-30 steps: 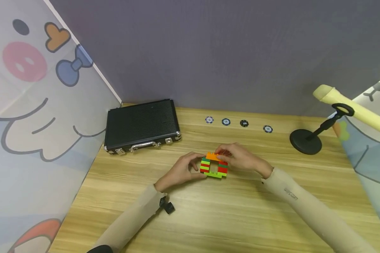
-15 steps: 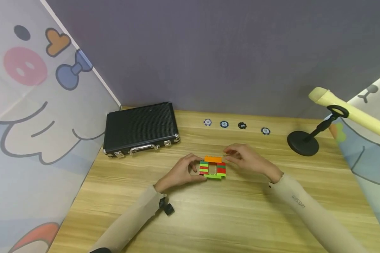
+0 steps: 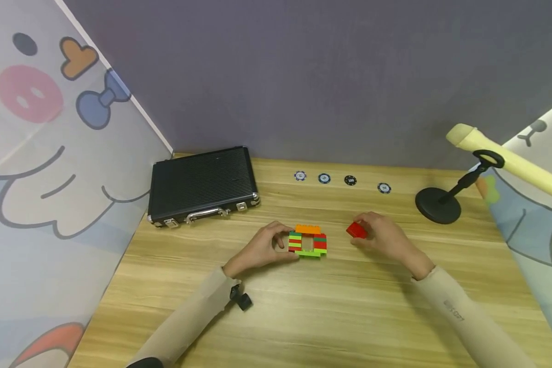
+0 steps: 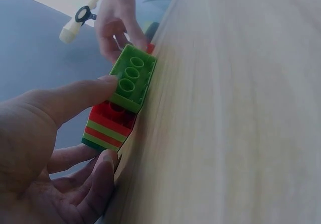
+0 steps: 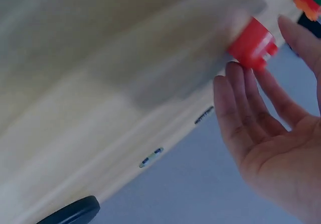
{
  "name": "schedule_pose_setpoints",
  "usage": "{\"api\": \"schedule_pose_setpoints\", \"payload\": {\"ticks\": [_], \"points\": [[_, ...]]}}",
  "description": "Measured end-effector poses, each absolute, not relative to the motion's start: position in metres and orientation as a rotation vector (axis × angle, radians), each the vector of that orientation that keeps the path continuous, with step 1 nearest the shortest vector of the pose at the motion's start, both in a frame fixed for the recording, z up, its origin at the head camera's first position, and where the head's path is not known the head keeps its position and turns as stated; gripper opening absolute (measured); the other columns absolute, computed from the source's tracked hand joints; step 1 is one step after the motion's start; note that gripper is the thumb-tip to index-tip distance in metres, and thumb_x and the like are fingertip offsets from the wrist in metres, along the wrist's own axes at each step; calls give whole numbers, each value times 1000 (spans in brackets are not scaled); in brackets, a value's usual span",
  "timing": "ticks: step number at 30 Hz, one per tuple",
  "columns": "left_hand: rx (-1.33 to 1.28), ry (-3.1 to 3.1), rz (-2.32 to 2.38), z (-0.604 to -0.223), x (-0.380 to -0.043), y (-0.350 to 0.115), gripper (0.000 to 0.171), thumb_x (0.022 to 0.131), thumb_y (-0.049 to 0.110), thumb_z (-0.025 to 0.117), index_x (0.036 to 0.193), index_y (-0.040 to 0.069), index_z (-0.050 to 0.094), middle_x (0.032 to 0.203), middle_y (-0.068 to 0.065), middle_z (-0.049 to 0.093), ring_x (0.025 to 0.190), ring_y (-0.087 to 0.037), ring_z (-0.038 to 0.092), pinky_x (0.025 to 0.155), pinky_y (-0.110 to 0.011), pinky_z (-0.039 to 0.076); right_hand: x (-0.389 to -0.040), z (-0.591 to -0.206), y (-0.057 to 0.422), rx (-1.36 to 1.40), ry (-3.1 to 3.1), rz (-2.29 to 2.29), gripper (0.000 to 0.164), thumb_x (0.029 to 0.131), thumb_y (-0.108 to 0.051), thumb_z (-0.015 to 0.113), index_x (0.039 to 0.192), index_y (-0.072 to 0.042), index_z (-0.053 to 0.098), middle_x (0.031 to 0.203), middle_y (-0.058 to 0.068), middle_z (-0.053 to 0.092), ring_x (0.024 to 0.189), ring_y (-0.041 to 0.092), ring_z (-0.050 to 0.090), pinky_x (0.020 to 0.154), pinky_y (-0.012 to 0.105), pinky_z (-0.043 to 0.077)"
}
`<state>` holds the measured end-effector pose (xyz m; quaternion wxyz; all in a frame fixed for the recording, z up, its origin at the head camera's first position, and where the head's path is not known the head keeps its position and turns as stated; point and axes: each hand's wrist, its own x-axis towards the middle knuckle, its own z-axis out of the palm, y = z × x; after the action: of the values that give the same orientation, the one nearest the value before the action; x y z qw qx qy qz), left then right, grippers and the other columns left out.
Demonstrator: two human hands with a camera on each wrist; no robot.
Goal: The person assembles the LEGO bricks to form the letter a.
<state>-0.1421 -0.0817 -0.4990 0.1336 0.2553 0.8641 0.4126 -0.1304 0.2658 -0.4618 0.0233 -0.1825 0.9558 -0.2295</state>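
Observation:
My left hand (image 3: 262, 246) holds a small frame of toy building bricks (image 3: 295, 244) at its left side. In the left wrist view, the thumb presses a light green brick (image 4: 131, 78) and curled fingers touch the frame's other end. An orange brick (image 3: 307, 229) lies along the frame's far side, and a gap shows in the middle. My right hand (image 3: 386, 237) is to the right, at a red brick (image 3: 356, 230). In the right wrist view, fairly straight fingertips touch that red brick (image 5: 252, 43), while the thumb stays apart from it.
Several poker chips (image 3: 324, 178) lie in a row at the back of the wooden table (image 3: 303, 317). A black case (image 3: 202, 181) sits at the back left. A yellow microphone (image 3: 510, 158) on a black stand (image 3: 438, 205) stands at the right, near the wall.
My right hand has left the orange brick and moved right. A red brick now shows by its fingers. My left hand stays on the brick frame.

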Motion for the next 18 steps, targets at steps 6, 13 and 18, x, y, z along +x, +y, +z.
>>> {"api": "schedule_pose_setpoints", "payload": {"ticks": [6,13,18], "points": [[742,2497,1203,-500,-142,-80,73,73,44,85,135,17,57,104,6,60,81,-8,59,73,-23,46,-128,-471,265,-568,2992,-743,50,79,-17,83,121,-1,61,108,14,68,89,23,66,71,34,57],[768,2496,1227,-502,-142,-83,73,74,43,84,137,20,54,113,8,60,81,-7,60,80,-24,47,-126,-468,259,-587,2957,-868,38,80,-13,80,113,-1,63,102,13,71,86,24,70,70,33,60],[774,2497,1240,-503,-143,-83,73,74,44,84,136,21,55,113,8,60,80,-6,60,79,-24,48,-125,-465,255,-610,3001,-798,27,83,-10,73,108,-2,66,95,11,74,76,15,70,63,26,58]]}}
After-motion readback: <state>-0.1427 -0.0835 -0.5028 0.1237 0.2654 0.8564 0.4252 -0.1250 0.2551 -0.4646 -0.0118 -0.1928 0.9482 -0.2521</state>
